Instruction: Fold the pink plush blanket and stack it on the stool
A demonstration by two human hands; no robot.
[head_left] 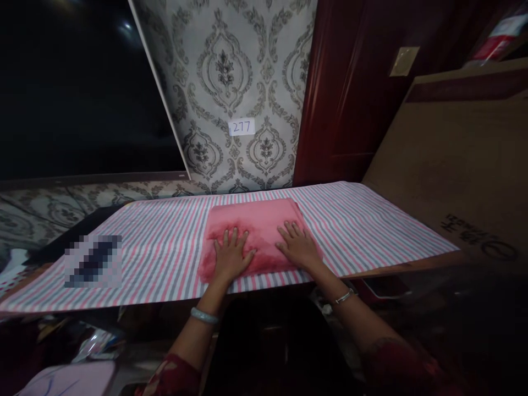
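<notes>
A folded pink plush cloth (256, 220) lies flat near the middle of the striped tablecloth. On its left part rests my left hand (231, 254), palm down with the fingers spread. My right hand (300, 245) presses flat on the cloth's right side, its fingers also apart. Neither hand grips anything. The pile looks darker and ruffled around my left hand, while the upper part appears smoother. The underside of the cloth and both palms are hidden.
The striped tablecloth (165, 242) covers the table. A pixelated dark object (94, 260) lies at its left. A large cardboard box (454, 159) stands at the right, and a black screen (82, 88) at the upper left. Behind is a patterned wall with a paper label (241, 127) reading 277.
</notes>
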